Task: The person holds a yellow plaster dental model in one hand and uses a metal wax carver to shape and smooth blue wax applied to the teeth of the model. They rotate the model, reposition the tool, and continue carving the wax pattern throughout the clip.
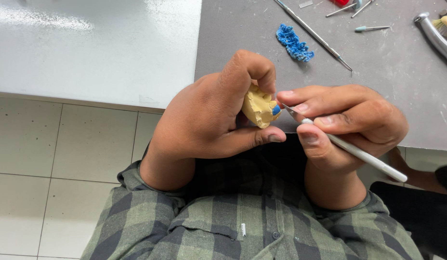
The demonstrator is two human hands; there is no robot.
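Note:
My left hand (209, 120) grips a small yellow plaster tooth model (258, 107) between thumb and curled fingers. A patch of blue wax (276, 110) shows on the model's right side. My right hand (346, 127) holds a thin white-handled carving tool (365, 156) like a pen. Its metal blade tip (290, 111) rests right beside the blue patch. Both hands hover in front of the table edge, above my green checked shirt.
A grey mat (387, 86) on the white table (93, 48) carries blue wax shavings (293, 42), a long metal probe (314, 33), several small tools (372, 28) and a metal handpiece (435, 37) at the far right. A tiled floor (64, 168) lies below left.

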